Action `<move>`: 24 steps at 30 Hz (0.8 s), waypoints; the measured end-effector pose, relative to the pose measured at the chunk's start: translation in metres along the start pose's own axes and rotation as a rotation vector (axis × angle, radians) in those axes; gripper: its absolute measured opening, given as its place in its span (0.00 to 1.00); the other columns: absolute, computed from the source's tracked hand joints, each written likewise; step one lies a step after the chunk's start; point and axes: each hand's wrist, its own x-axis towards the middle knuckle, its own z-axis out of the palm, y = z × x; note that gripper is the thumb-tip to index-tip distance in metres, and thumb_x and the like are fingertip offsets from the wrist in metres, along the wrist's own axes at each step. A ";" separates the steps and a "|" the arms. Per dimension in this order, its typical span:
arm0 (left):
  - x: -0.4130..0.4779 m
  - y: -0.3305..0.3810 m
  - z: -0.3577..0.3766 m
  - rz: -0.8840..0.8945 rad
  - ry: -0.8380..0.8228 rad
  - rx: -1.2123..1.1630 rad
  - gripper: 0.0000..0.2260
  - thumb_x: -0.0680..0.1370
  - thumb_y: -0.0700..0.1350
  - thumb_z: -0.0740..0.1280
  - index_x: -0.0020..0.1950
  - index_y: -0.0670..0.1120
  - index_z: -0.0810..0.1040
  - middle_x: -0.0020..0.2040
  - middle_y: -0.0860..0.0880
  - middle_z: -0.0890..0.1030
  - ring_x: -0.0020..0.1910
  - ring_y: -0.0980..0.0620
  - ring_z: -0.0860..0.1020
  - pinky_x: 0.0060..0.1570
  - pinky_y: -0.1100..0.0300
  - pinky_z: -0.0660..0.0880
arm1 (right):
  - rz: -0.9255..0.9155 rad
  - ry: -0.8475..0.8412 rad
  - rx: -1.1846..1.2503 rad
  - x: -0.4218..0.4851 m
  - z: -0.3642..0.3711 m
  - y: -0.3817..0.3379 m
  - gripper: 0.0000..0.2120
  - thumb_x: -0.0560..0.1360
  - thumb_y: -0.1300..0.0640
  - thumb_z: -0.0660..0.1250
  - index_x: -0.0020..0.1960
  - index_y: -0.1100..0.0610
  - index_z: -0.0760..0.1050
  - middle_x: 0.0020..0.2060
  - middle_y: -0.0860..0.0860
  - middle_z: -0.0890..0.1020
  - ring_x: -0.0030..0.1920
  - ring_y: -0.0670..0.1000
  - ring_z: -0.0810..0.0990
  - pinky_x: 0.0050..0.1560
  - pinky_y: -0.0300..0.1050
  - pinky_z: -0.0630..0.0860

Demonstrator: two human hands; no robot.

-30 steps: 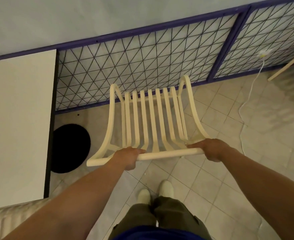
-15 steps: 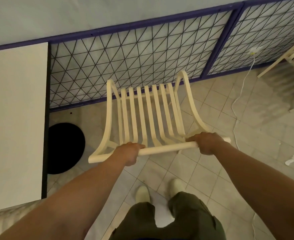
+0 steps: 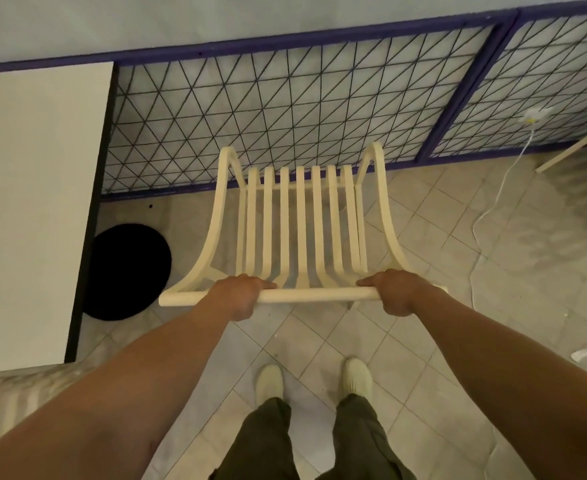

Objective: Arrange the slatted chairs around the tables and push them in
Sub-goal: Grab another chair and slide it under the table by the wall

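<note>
The slatted chair (image 3: pixel 299 220) stands btwn the person and the mesh panel (image 3: pixel 285 109), just right of the white desk (image 3: pixel 32 202), w/ its seat facing the panel, not the desk. The left grip (image 3: pixel 238 296) and right grip (image 3: pixel 397 292) each curl round its top rail (image 3: pixel 316 295), one toward each end. Looks early-to-mid: this chair isn't yet turned to the desk or pushed in, and other chairs can't be judged from here.

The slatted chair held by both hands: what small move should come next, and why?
Probably swing the slatted chair leftward toward the white table. Both the left hand and the right hand grip its top rail, its seat faces the mesh fence, and the table stands apart to its left.
</note>
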 end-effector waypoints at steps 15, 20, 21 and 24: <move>-0.048 0.070 0.037 -0.092 -0.029 -0.021 0.34 0.81 0.35 0.61 0.79 0.65 0.58 0.65 0.48 0.75 0.61 0.46 0.77 0.51 0.56 0.70 | -0.081 -0.017 -0.045 -0.049 0.034 0.027 0.32 0.76 0.63 0.65 0.76 0.43 0.62 0.64 0.51 0.75 0.61 0.54 0.76 0.60 0.47 0.72; -0.066 0.096 0.065 -0.119 -0.044 -0.074 0.35 0.80 0.34 0.62 0.79 0.64 0.58 0.65 0.48 0.75 0.59 0.47 0.77 0.54 0.56 0.73 | -0.107 -0.036 -0.065 -0.070 0.057 0.039 0.32 0.76 0.62 0.65 0.75 0.41 0.62 0.64 0.50 0.76 0.59 0.54 0.77 0.62 0.50 0.74; -0.068 0.100 0.069 -0.120 -0.043 -0.077 0.35 0.80 0.34 0.62 0.79 0.64 0.58 0.65 0.47 0.75 0.58 0.47 0.78 0.54 0.56 0.74 | -0.105 -0.036 -0.070 -0.074 0.061 0.041 0.32 0.77 0.62 0.65 0.76 0.41 0.62 0.63 0.50 0.76 0.59 0.54 0.77 0.62 0.50 0.74; -0.073 0.106 0.081 -0.121 -0.039 -0.084 0.36 0.79 0.34 0.62 0.79 0.65 0.59 0.64 0.47 0.76 0.58 0.46 0.78 0.54 0.54 0.75 | -0.091 -0.024 -0.087 -0.081 0.071 0.044 0.33 0.77 0.62 0.66 0.76 0.41 0.61 0.64 0.50 0.76 0.59 0.53 0.77 0.62 0.50 0.74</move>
